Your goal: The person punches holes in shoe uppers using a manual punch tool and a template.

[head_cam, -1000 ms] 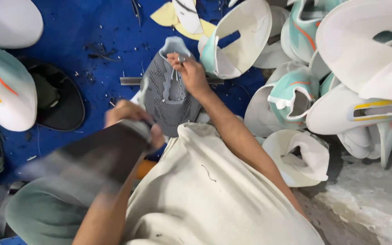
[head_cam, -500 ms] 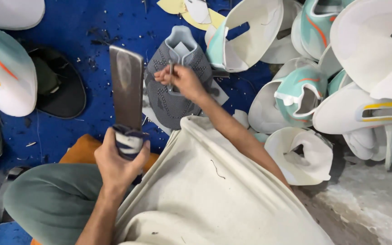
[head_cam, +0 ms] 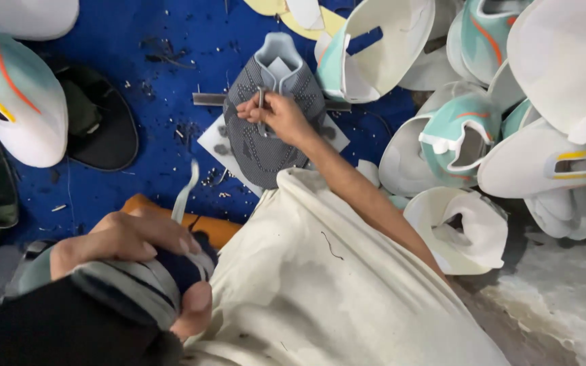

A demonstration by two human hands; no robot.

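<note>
Under my right hand [head_cam: 281, 116] lies a grey upper [head_cam: 269, 125] on the blue tabletop [head_cam: 157, 88], the grip pinched on a thin metal tool [head_cam: 261, 108] upright against it. Nearer me, my left hand [head_cam: 137, 261] has its grip clamped round a striped handle [head_cam: 140, 288]. White-and-teal uppers [head_cam: 456, 135] pile just right of the right grip.

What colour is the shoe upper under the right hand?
Grey knit shoe upper, seen in the head view.

Blue work surface [head_cam: 150, 88] strewn with small dark scraps; right of it, pale speckled floor [head_cam: 564, 318]. Even, dim light, no hard shadows across either.
</note>
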